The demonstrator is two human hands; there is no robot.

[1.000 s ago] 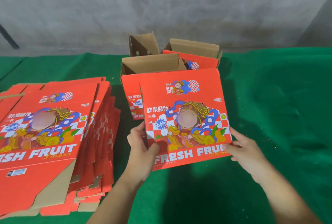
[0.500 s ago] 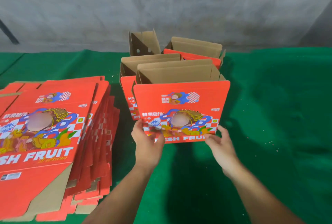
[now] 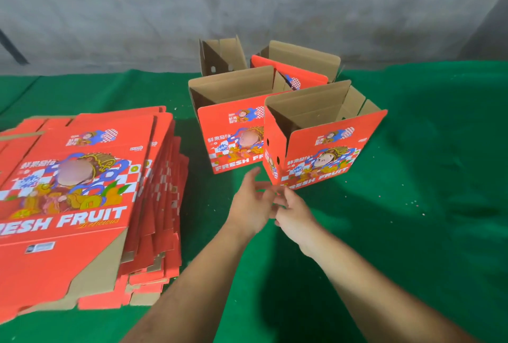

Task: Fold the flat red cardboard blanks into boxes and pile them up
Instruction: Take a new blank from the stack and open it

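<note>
Newest folded red fruit box (image 3: 324, 147) upright on green cloth (image 3: 412, 205), just right of another folded box (image 3: 233, 133), left hand (image 3: 251, 205) and right hand (image 3: 294, 213) open-fingered, empty, at its near bottom corner, flat blank stack (image 3: 82, 199) far left.

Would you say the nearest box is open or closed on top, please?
Open: the nearest box shows its brown inside, with its top flaps standing up.
</note>
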